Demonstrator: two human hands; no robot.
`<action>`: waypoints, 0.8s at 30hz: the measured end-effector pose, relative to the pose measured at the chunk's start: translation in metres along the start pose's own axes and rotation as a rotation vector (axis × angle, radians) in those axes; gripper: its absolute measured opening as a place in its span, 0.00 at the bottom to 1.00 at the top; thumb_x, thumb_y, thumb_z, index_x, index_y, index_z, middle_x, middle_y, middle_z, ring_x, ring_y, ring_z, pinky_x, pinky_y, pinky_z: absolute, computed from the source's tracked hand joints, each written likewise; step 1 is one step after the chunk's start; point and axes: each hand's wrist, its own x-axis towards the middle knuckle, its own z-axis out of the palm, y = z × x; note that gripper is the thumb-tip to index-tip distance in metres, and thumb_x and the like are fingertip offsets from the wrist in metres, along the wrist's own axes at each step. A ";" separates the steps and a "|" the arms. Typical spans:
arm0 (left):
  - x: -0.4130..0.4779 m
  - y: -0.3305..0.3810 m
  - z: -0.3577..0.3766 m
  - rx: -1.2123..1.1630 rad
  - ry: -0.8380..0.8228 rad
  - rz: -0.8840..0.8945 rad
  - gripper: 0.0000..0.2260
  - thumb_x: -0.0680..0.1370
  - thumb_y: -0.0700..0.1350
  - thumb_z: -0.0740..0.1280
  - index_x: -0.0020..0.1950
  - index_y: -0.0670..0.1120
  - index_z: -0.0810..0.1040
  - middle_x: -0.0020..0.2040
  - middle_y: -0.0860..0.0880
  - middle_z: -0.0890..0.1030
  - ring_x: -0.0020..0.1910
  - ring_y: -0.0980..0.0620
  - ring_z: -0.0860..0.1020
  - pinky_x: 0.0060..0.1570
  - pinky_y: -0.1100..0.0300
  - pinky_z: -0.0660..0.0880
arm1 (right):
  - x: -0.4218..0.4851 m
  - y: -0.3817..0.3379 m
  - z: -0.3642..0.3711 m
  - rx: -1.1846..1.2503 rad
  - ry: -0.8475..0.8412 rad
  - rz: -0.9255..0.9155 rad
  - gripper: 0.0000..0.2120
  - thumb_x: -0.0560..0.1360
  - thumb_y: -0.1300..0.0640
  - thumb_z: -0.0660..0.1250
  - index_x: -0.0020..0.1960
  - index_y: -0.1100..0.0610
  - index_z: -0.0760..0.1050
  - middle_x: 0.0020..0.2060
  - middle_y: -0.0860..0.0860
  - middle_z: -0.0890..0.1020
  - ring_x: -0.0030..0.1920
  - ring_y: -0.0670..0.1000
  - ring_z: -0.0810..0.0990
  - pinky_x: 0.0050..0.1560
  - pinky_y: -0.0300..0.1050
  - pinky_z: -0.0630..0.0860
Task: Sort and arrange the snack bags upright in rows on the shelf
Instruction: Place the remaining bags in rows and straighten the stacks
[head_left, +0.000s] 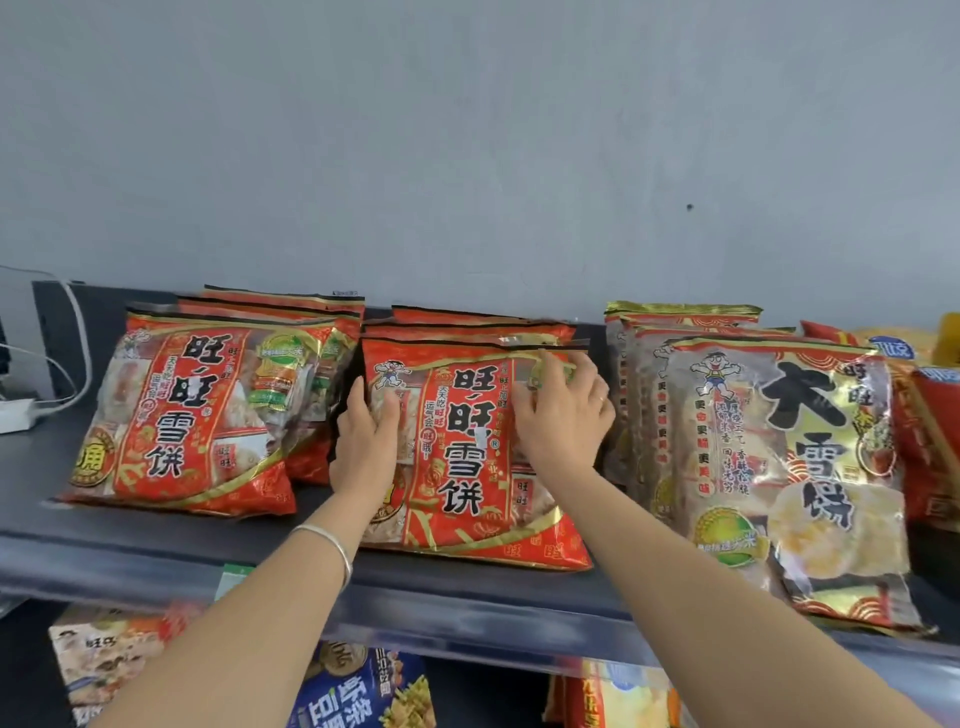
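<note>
The left hand (363, 436) grips the middle red snack bag (462, 467) at its left edge; the right hand (563, 410) clutches its upper right.

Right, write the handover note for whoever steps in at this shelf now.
Hands: left hand grips the left edge of the front red foil snack bag in the middle row; right hand holds its upper right.
Done: left row of red bags and right row of gold-and-clear bags stand, leaning back, on the dark shelf.
Left: settle this bag; mixed bags at far right look unsorted.
</note>
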 end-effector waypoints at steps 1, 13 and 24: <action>0.005 0.001 -0.002 -0.077 -0.013 -0.009 0.29 0.78 0.65 0.51 0.77 0.56 0.50 0.76 0.47 0.57 0.73 0.44 0.60 0.69 0.40 0.58 | 0.007 -0.004 0.001 -0.031 -0.009 -0.069 0.21 0.78 0.43 0.57 0.70 0.46 0.66 0.71 0.52 0.65 0.72 0.57 0.60 0.69 0.60 0.57; 0.064 0.036 -0.001 0.024 0.065 0.088 0.22 0.79 0.55 0.60 0.72 0.52 0.62 0.72 0.47 0.65 0.70 0.45 0.65 0.66 0.41 0.65 | 0.083 -0.037 0.006 -0.259 -0.100 -0.328 0.17 0.80 0.49 0.54 0.50 0.54 0.80 0.48 0.52 0.79 0.53 0.57 0.76 0.55 0.55 0.68; 0.135 0.075 0.001 0.331 -0.001 0.336 0.16 0.78 0.49 0.63 0.66 0.50 0.71 0.68 0.46 0.68 0.57 0.51 0.72 0.55 0.57 0.65 | 0.168 -0.038 0.034 -0.254 -0.340 -0.333 0.17 0.78 0.62 0.56 0.62 0.49 0.75 0.59 0.52 0.78 0.62 0.57 0.72 0.56 0.51 0.67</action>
